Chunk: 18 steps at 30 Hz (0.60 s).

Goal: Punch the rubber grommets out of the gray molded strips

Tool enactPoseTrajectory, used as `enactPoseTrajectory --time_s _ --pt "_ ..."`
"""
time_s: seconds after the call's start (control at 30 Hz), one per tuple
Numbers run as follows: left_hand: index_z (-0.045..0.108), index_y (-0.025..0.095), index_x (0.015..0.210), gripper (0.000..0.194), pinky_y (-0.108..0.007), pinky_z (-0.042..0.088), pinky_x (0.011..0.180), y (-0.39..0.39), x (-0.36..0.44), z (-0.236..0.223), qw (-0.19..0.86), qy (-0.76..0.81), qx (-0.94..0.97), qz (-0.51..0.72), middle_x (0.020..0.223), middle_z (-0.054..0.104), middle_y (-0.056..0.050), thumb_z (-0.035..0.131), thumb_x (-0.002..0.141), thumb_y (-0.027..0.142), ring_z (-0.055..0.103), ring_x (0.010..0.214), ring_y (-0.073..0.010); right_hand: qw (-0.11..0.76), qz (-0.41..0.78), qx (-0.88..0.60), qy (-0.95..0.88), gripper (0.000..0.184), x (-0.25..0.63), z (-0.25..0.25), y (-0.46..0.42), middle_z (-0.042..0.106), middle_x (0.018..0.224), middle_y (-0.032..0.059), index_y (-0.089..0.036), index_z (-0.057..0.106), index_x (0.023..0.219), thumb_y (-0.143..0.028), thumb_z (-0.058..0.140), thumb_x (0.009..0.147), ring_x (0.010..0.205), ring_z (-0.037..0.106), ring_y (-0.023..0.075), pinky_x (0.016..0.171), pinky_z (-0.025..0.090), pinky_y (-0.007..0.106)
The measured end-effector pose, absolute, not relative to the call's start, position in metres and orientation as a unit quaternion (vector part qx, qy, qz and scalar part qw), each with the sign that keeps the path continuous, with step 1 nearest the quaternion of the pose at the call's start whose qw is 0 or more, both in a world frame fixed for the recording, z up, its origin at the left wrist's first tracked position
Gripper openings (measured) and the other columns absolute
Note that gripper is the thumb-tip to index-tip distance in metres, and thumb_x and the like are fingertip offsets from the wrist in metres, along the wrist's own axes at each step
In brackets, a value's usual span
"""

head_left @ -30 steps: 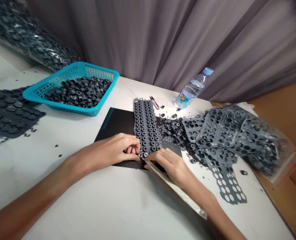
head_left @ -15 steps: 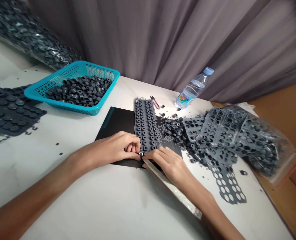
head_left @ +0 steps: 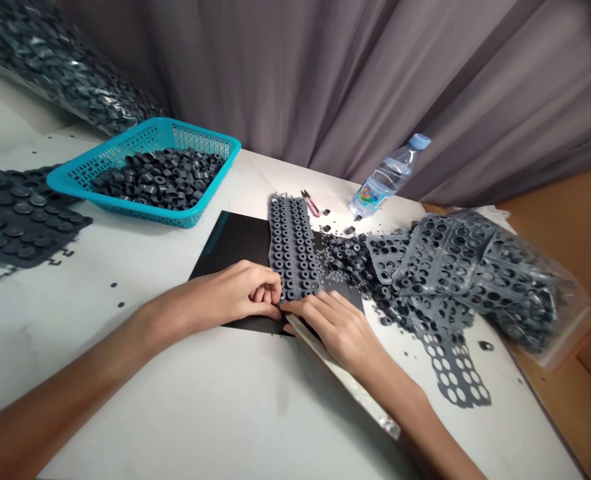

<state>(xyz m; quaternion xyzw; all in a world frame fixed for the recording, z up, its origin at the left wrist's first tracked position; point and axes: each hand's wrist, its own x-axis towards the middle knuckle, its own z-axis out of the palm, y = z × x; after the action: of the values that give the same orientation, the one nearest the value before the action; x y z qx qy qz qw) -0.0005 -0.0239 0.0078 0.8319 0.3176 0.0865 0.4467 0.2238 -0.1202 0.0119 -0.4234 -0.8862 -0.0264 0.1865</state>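
A grey rubber sheet [head_left: 291, 240] with rows of ring-shaped plugs lies lengthwise on a black board [head_left: 240, 243]. My left hand [head_left: 240, 290] is at its near left corner, fingers curled and thumb pressed in, closed on the sheet's near edge. My right hand [head_left: 332, 323] is closed around a long, flat, pale strip [head_left: 350, 380] that slants towards me under the palm. Its index fingertip meets my left thumb at the sheet's near end. The strip's far tip and the spot between the fingertips are hidden.
A blue basket [head_left: 190, 217] of dark rubber plugs stands back left, beside more rubber sheets [head_left: 20, 220]. Right are loose plugs [head_left: 350, 257], punched-out sheets [head_left: 455, 367] and a filled plastic bag [head_left: 515, 287]. Pink snips [head_left: 312, 204] and a water bottle [head_left: 388, 177] are behind.
My right index finger has moved slightly left and now covers the plug that showed between my hands. My left hand has hardly moved; the view has shifted a little.
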Motion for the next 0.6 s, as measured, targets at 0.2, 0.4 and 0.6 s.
enactPoseTrajectory --time_s 0.2,0.4,0.6 --pt "0.067 0.021 0.088 0.021 -0.025 0.043 0.066 -0.022 0.0 0.003 0.45 0.314 0.831 0.085 0.077 0.062 0.001 0.073 0.087 0.041 0.056 0.072 -0.0151 0.182 -0.05 -0.407 -0.894 0.025 0.225 0.007 -0.119 0.073 0.09 0.0047 -0.016 0.068 0.117 -0.027 0.047 0.109 0.076 0.061 0.0172 0.071 0.042 0.033" --pt "0.067 0.02 0.086 0.029 -0.026 0.042 0.065 -0.021 0.0 0.0 0.457 0.303 0.831 0.092 0.077 0.061 0.0 0.072 0.087 0.049 0.055 0.071 -0.0159 0.156 -0.093 -0.44 -0.879 0.022 0.213 0.004 -0.125 0.068 0.089 0.0069 -0.012 0.064 0.112 -0.021 0.044 0.108 0.081 0.059 0.0214 0.078 0.042 0.036" --pt "0.065 0.021 0.085 0.028 -0.025 0.039 0.063 -0.025 -0.001 0.005 0.447 0.308 0.835 0.087 0.079 0.058 0.0 0.07 0.089 0.049 0.053 0.075 -0.0166 0.199 -0.128 -0.604 -0.761 0.029 0.242 0.012 -0.121 0.066 0.098 0.0105 -0.014 0.055 0.125 -0.031 0.038 0.11 0.083 0.062 0.022 0.07 0.046 0.033"
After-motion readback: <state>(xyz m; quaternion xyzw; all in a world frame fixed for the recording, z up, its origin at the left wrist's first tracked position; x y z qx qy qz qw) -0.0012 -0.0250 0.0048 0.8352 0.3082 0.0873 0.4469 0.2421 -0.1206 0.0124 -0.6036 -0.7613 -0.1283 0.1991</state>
